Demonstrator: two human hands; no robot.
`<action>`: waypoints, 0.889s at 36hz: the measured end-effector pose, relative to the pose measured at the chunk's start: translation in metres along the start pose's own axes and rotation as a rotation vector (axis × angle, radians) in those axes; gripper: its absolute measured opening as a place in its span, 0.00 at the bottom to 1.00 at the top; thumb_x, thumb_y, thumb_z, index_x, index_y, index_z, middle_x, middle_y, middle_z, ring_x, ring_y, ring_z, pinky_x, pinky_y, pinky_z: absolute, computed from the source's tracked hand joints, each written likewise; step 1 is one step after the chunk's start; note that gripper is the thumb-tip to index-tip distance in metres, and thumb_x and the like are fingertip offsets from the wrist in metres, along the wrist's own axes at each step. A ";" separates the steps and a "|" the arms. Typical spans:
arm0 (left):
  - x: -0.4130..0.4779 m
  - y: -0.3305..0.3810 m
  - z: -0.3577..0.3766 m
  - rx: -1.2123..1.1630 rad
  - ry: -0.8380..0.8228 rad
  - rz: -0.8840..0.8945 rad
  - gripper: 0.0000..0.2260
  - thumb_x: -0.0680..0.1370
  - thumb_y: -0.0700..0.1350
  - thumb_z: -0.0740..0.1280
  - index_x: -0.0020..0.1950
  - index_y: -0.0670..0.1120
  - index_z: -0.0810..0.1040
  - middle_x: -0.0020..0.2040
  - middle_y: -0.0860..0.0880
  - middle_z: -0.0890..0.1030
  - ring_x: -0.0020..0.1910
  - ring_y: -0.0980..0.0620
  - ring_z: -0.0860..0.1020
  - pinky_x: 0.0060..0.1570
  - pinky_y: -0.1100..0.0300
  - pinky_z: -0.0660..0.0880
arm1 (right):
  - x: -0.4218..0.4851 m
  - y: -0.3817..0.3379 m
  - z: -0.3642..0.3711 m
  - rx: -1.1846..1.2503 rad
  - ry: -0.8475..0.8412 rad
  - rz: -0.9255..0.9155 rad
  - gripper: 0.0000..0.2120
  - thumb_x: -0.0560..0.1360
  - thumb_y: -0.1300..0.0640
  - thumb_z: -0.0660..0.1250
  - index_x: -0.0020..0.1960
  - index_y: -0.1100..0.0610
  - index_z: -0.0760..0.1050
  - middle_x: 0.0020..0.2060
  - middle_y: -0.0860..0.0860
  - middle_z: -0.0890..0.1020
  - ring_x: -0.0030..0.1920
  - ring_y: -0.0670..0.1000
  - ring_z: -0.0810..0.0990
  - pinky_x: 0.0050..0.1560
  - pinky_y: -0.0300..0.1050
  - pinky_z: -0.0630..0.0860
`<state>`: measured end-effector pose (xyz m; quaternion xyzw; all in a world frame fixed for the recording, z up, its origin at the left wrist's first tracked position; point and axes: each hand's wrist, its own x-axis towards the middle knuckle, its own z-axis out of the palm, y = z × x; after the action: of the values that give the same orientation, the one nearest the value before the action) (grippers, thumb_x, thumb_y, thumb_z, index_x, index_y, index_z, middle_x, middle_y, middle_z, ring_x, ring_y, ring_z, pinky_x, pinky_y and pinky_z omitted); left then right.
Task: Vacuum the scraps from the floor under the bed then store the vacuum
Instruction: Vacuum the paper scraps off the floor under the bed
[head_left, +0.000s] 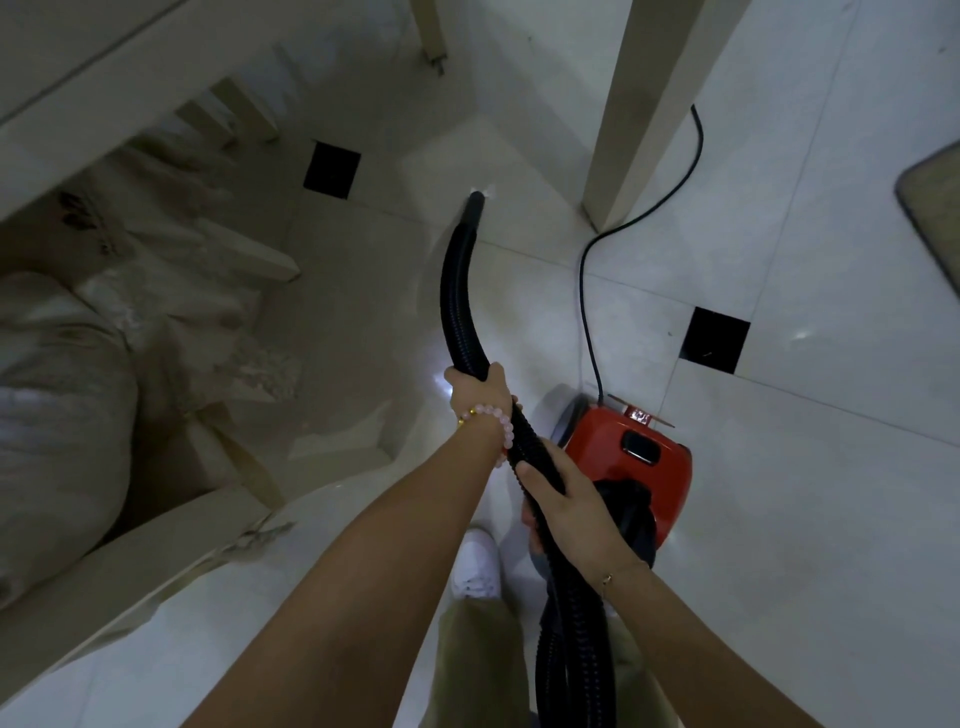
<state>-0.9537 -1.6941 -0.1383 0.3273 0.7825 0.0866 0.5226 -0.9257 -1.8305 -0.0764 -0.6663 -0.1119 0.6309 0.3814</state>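
Both grips on the black corrugated hose. Left grip, pink bead bracelet on the wrist, is farther forward, fingers wrapped fully round the hose. Right grip is closer to the body, fingers and thumb curled round the same hose, with a thin chain bracelet on the wrist. Neither has anything else in it.

The hose arcs forward from the left grip and ends in a nozzle down at the floor. A small white bit touches the nozzle tip; can't tell if it is a scrap or glare. Behind the right grip the hose runs down past the legs and out of the bottom of the frame.

The red canister vacuum sits on the floor just right of the grips. Its black power cord leaves the top and runs away behind a beige post.

The pale bed frame fills the left side, with slats visible and bunched bedding at the far left. The nozzle is on open tile beside the bed's edge, between the frame and the post.

The floor is white glossy tile with two black square insets. The corner of a mat shows at the right edge. A white shoe and olive trousers are below the arms.
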 end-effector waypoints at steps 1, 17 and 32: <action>-0.002 -0.001 -0.001 0.007 -0.001 0.005 0.18 0.76 0.45 0.63 0.62 0.37 0.66 0.56 0.31 0.78 0.51 0.33 0.80 0.51 0.40 0.79 | -0.001 0.002 0.000 0.006 -0.003 0.007 0.12 0.79 0.50 0.61 0.61 0.38 0.71 0.36 0.44 0.77 0.37 0.45 0.76 0.40 0.42 0.73; -0.022 -0.003 -0.015 0.026 0.053 0.162 0.17 0.79 0.46 0.61 0.64 0.39 0.66 0.47 0.38 0.77 0.34 0.46 0.76 0.39 0.53 0.79 | -0.013 0.006 0.005 0.040 -0.010 -0.004 0.14 0.78 0.50 0.61 0.57 0.30 0.70 0.37 0.41 0.78 0.37 0.41 0.74 0.40 0.39 0.71; -0.034 -0.036 -0.036 0.004 0.018 0.062 0.14 0.77 0.45 0.63 0.59 0.39 0.68 0.39 0.42 0.75 0.29 0.47 0.74 0.28 0.60 0.77 | -0.048 0.012 0.017 -0.069 -0.007 -0.023 0.14 0.79 0.53 0.61 0.60 0.35 0.69 0.51 0.38 0.80 0.48 0.36 0.79 0.50 0.30 0.76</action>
<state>-0.9920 -1.7352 -0.1143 0.3518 0.7768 0.1042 0.5118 -0.9536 -1.8627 -0.0464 -0.6755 -0.1425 0.6245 0.3653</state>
